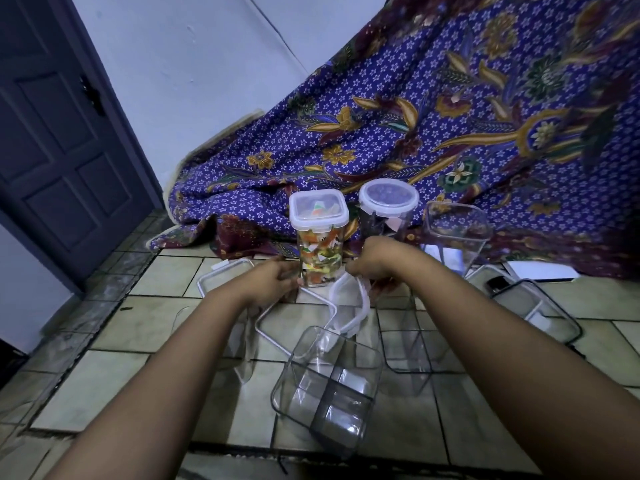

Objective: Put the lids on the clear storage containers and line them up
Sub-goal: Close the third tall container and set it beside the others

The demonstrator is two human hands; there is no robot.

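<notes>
Lid (pixel 349 309), clear with a white rim, is pinched at its upper edge by the right hand (pixel 375 263), fingers curled on the rim, just right of the filled square container (pixel 319 252). That container stands upright on the tiled floor (pixel 138 334), lidded, with colourful scraps inside. The left hand (pixel 277 282) touches its base from the left with bent fingers; cannot tell whether it grips. A round-lidded container (pixel 387 202) stands behind and right of it. An open container (pixel 457 233) is further right. A divided open container (pixel 329 386) lies in front. A loose lid (pixel 216 273) lies to its left. Patterned cloth (pixel 450 116) hangs behind it.
</notes>
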